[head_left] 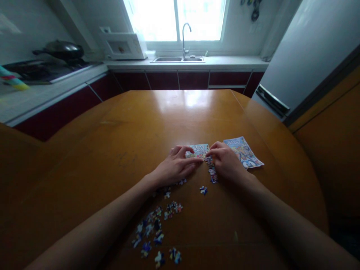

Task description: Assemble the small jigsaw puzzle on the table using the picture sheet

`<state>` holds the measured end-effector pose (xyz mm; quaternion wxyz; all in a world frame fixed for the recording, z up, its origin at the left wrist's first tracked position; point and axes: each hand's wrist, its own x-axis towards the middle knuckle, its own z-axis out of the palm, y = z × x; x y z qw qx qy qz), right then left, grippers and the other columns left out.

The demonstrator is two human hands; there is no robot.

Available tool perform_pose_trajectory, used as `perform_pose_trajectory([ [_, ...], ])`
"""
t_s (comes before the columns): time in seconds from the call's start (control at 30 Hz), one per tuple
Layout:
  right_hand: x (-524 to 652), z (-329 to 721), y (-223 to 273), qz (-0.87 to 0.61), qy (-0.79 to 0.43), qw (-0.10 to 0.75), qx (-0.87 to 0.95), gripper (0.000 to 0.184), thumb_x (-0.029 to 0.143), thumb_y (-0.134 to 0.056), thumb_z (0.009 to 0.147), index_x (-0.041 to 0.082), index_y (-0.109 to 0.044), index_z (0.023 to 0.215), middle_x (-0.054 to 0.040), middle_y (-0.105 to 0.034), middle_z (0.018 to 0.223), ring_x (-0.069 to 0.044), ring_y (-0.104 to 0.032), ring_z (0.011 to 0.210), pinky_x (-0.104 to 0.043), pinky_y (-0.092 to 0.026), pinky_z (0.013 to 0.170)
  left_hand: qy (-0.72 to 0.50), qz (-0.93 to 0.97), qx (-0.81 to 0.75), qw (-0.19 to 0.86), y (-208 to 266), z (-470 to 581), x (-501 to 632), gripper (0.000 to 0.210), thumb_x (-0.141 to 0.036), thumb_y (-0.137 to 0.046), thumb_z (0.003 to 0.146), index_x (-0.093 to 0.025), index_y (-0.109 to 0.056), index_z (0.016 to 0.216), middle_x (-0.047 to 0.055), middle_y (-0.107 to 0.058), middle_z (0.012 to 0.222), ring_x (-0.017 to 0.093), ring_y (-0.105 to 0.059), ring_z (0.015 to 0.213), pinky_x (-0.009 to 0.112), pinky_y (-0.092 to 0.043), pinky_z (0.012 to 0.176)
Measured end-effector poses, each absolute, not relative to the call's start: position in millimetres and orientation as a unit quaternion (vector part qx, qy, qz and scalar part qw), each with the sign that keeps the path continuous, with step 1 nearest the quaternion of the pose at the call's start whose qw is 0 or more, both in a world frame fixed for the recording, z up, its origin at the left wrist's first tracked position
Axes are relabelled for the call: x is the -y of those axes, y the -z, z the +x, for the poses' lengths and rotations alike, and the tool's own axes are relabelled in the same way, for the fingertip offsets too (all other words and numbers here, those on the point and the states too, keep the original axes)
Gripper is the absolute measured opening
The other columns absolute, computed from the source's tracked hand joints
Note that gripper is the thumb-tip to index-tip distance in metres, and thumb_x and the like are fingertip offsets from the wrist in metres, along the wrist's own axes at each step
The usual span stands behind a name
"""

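A partly joined jigsaw puzzle (pixel 198 149) lies on the table, with a narrow strip of joined pieces (pixel 212 173) running down its right side. My left hand (pixel 180 165) rests at the puzzle's lower left, its fingers apart and one stretched along the lower edge. My right hand (pixel 223 159) is at the right edge, fingertips pinched together over a jigsaw piece that they mostly hide. Just below the puzzle sits a single loose piece (pixel 203 190). Beside my right hand is a printed picture sheet (pixel 243 152), partly covered by that hand.
Several loose jigsaw pieces (pixel 149 228) are scattered near my left forearm, and a small cluster (pixel 172 209) lies closer in. The wooden table (pixel 157 120) has a rounded edge. Beyond stand a counter with a sink (pixel 168 59), a stove with a pan (pixel 63 49) and a fridge (pixel 306 48).
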<state>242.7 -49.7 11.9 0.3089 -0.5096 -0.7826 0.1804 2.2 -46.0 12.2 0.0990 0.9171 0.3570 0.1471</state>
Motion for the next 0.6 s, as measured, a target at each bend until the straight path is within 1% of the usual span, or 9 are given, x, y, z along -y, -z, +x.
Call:
perform_pose_trajectory([
  [0.1,48,245,-13,-0.533,-0.187,0.376,0.734,0.034,0.001,-0.046,0.078,0.018,-0.074,0.086,-0.0081,-0.066,0.091,-0.021,-0.061,0.089,-0.035,-0.048,0.082,-0.137,0.917,-0.358,0.108,-14,2,45,0.033,-0.043,-0.044,0.100,-0.045,-0.059,0.129,0.003,-0.047,0.134,0.028,-0.038,0.122,0.052,-0.035,0.108],
  [0.2,49,245,-14,-0.545,-0.181,0.393,0.718,0.035,0.001,-0.044,0.078,0.018,-0.073,0.087,-0.0082,-0.068,0.091,-0.021,-0.062,0.088,-0.035,-0.047,0.081,-0.151,0.912,-0.358,0.129,-11,1,43,0.034,-0.044,-0.042,0.100,-0.044,-0.058,0.130,0.003,-0.047,0.135,0.028,-0.038,0.124,0.053,-0.034,0.109],
  [0.3,52,243,-15,-0.555,-0.184,0.386,0.714,0.032,0.004,-0.045,0.081,0.018,-0.073,0.086,-0.0085,-0.068,0.091,-0.022,-0.062,0.089,-0.036,-0.047,0.082,-0.205,0.891,-0.369,0.165,-7,-1,40,0.038,-0.042,-0.036,0.102,-0.037,-0.057,0.133,0.005,-0.051,0.129,0.026,-0.040,0.122,0.050,-0.035,0.110],
  [0.37,53,242,-16,-0.559,-0.189,0.381,0.711,0.030,0.005,-0.046,0.081,0.018,-0.073,0.085,-0.0085,-0.069,0.090,-0.022,-0.062,0.089,-0.036,-0.047,0.082,-0.253,0.867,-0.386,0.188,-6,-2,37,0.039,-0.040,-0.032,0.103,-0.030,-0.059,0.130,0.006,-0.056,0.122,0.024,-0.043,0.118,0.046,-0.038,0.107],
  [0.47,53,241,-16,-0.564,-0.192,0.381,0.707,0.028,0.006,-0.047,0.082,0.018,-0.072,0.083,-0.0083,-0.068,0.089,-0.021,-0.062,0.088,-0.035,-0.047,0.082,-0.322,0.828,-0.411,0.206,-7,-3,34,0.038,-0.037,-0.032,0.104,-0.022,-0.063,0.119,0.006,-0.061,0.113,0.022,-0.049,0.110,0.041,-0.040,0.101],
  [0.6,54,239,-17,-0.551,-0.194,0.381,0.717,0.027,0.005,-0.049,0.083,0.017,-0.072,0.084,-0.0078,-0.068,0.088,-0.020,-0.062,0.086,-0.033,-0.047,0.080,-0.384,0.776,-0.443,0.232,-8,-4,30,0.036,-0.035,-0.033,0.103,-0.018,-0.065,0.106,0.005,-0.065,0.102,0.021,-0.055,0.103,0.040,-0.041,0.097],
])
